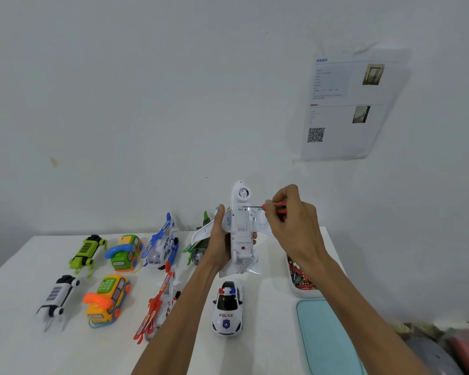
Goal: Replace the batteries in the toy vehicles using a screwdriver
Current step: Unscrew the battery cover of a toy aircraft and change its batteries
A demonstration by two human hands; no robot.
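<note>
Hands (219, 240) (291, 223) above white table (16, 347), white wall (146, 104)

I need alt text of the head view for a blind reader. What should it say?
A person's left hand holds a white toy airplane, underside toward the camera, above a table, while the right hand holds a red-handled screwdriver to it. Other toy vehicles lie on the table; a tray of batteries sits at the right.

toy rows (119, 280) crowd left, front table (25, 347) bare
</note>
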